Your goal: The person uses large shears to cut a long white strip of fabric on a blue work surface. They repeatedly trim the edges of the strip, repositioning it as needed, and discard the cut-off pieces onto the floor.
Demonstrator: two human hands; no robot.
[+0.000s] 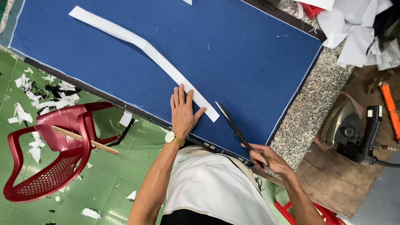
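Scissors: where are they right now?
In the head view, the black scissors are in the right hand, blades angled over the blue cloth, just right of the white strip's near end.

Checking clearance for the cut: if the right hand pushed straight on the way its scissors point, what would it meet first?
Probably the near end of the white fabric strip, under the left hand; only blue cloth lies between it and the scissors in the right hand.

Tailoring workshop: cutting table (250,54), iron (350,129), scraps (62,98)
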